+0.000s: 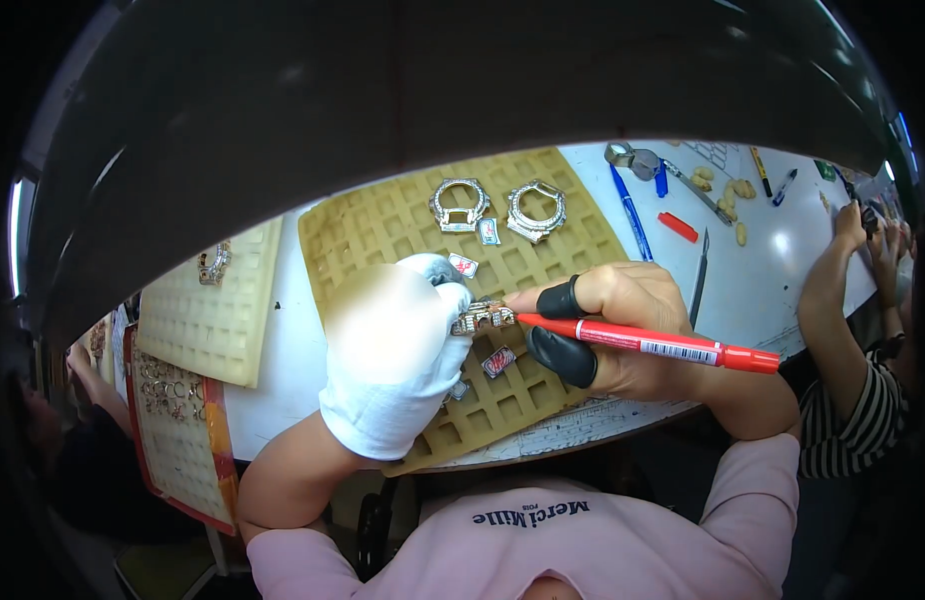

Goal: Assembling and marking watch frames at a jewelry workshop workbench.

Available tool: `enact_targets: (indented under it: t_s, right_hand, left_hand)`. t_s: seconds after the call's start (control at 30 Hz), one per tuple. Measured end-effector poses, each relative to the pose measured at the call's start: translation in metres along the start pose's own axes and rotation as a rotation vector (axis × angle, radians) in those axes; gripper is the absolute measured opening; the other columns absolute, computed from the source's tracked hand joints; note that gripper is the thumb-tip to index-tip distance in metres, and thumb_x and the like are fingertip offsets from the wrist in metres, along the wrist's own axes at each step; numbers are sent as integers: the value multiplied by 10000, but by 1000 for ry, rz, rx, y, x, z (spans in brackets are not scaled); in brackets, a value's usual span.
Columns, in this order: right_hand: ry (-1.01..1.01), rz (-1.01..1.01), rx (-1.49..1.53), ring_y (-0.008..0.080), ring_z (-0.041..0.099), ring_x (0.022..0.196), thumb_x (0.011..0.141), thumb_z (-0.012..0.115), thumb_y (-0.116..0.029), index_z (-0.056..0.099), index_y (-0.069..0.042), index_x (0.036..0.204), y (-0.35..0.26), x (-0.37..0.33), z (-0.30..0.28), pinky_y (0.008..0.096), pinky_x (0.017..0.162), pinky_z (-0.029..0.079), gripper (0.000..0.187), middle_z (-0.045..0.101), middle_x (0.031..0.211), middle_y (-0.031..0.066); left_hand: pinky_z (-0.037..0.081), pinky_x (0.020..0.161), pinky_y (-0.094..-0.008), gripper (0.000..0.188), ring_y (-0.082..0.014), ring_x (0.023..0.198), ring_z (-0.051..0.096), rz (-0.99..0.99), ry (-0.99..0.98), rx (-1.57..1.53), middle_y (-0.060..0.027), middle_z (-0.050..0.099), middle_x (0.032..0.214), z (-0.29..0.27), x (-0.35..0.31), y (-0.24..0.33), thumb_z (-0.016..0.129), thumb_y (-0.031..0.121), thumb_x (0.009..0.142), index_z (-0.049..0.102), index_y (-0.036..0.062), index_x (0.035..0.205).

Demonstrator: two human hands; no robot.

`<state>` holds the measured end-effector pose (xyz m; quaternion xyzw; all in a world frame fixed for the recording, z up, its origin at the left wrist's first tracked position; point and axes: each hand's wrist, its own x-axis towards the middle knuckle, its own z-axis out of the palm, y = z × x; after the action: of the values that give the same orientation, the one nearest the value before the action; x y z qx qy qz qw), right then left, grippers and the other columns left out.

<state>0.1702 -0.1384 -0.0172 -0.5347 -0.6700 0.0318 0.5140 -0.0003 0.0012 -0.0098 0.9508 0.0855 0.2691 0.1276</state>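
Note:
My left hand (388,335), in a white glove, pinches a stone-set metal watch case (485,318) over the tan gridded rubber mat (358,225). In my right hand (633,295), with black finger cots on the thumb and index finger, is a red marker pen (673,345). Its tip meets the right side of the watch case; whether it touches is too small to tell. Farther back on the mat lie two more stone-set cases, a left one (460,205) and a right one (536,211). Small printed tags (498,361) rest close to my hands.
On the white table (753,290) to the right are a blue pen (631,212), a red pen cap (678,227), tweezers (700,275) and a loupe (638,160). Left are a pale tray (198,335) and a red-edged ring tray (178,440). A co-worker's arm (833,265) is at right.

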Motion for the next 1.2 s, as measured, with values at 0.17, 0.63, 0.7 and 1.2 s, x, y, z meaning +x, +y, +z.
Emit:
enact_targets:
  t_s: [0.17,0.63,0.7,1.2]
  right_hand:
    - [-112,-56,-44,226,712,687,825,745,-137,583,-31,908,3,0,-6,296,584,545,210,727,954,165]
    - [-90,-72,-72,240,674,608,723,788,-55,609,-3,877,-1,1,-4,310,532,528,242,717,836,128]
    - [-89,-73,-44,256,702,685,774,758,-77,575,-22,902,-1,2,-4,322,582,546,230,721,904,151]
    - [-106,-212,-120,341,708,827,652,727,-69,568,18,892,5,0,-3,384,672,573,301,696,982,222]
  left_hand:
    - [496,579,-363,208,-270,755,630,9,-3,2,-85,607,977,-2,2,1,693,61,690,600,50,876]
    - [512,597,-387,187,-295,750,632,38,27,-29,-106,605,971,0,2,0,673,47,697,589,40,863]
    - [513,600,-388,178,-299,751,633,31,34,-56,-115,604,967,0,2,0,668,43,696,588,36,855]
    - [503,628,-392,176,-320,732,619,-35,16,-88,-134,593,927,1,1,2,707,5,710,603,32,850]
